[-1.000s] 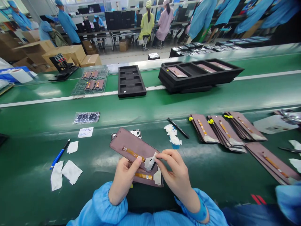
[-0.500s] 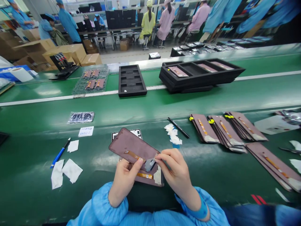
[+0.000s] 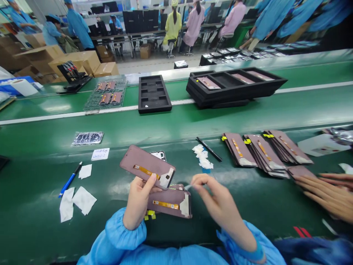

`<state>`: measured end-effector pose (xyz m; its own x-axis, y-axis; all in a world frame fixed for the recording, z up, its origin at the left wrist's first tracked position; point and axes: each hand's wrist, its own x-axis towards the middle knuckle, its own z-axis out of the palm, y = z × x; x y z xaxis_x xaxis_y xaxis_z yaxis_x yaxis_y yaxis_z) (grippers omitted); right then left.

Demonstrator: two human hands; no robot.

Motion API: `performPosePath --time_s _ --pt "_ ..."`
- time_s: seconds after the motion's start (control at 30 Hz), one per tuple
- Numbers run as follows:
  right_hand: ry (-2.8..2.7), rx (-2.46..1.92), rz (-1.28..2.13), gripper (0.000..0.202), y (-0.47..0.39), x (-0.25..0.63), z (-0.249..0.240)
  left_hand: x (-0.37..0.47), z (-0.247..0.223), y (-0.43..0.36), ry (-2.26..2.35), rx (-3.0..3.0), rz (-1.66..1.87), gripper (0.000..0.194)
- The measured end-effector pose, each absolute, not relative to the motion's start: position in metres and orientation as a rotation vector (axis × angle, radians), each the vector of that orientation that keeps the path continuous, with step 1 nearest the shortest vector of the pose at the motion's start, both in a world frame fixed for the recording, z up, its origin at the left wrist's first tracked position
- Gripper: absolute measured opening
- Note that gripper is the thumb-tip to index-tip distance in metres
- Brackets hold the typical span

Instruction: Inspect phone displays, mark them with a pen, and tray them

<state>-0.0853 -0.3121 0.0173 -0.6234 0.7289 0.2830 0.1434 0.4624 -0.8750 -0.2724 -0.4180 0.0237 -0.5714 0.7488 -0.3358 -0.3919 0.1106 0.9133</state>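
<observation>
My left hand [image 3: 140, 197] grips a brownish-pink phone screen panel [image 3: 146, 162] by its lower edge, thumb on top near its orange flex cable [image 3: 145, 171]. The panel is tilted above the table. Off to its right, my right hand [image 3: 211, 191] has thumb and fingertips pinched together on a small translucent piece of film [image 3: 188, 187], partly blurred. Below the held panel, more panels [image 3: 171, 201] lie stacked, with yellow tabs [image 3: 150, 214] at their left end. A white-and-black phone frame [image 3: 160, 155] shows behind the held panel.
Stacked panels [image 3: 238, 149] lie at the right, where another person's hands [image 3: 328, 191] rest on one. White scraps [image 3: 85, 200] and a blue pen [image 3: 70, 180] are at the left. Black trays [image 3: 154, 94] and a clear tray [image 3: 106, 94] sit farther back.
My left hand has moved the panel up and left. My right hand has come away from the panel to the right, with film at its fingertips. Another person's hands have appeared at the right.
</observation>
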Motion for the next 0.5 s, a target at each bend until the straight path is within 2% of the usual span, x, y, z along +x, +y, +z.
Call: performPosePath --time_s 0.1,0.2,0.3,0.4,0.5 --pt "-1.826 -1.012 1.148 0.011 -0.276 -0.071 0.002 -0.274 0.026 -0.418 1.455 0.342 1.604 0.033" --pt "-1.683 -1.120 1.066 0.031 -0.241 -0.059 -0.018 -0.275 0.028 -0.418 1.467 0.310 1.603 0.038" --pt "-1.772 -1.211 0.979 0.040 -0.216 -0.054 -0.037 -0.276 0.029 -0.418 1.461 0.290 1.604 0.040" --pt "-1.867 -1.274 0.940 0.040 -0.206 -0.059 -0.053 -0.276 0.029 -0.417 1.454 0.292 1.584 0.041" --pt "-1.936 -1.343 0.858 0.032 -0.205 -0.066 -0.063 -0.275 0.027 -0.417 1.458 0.302 1.572 0.041"
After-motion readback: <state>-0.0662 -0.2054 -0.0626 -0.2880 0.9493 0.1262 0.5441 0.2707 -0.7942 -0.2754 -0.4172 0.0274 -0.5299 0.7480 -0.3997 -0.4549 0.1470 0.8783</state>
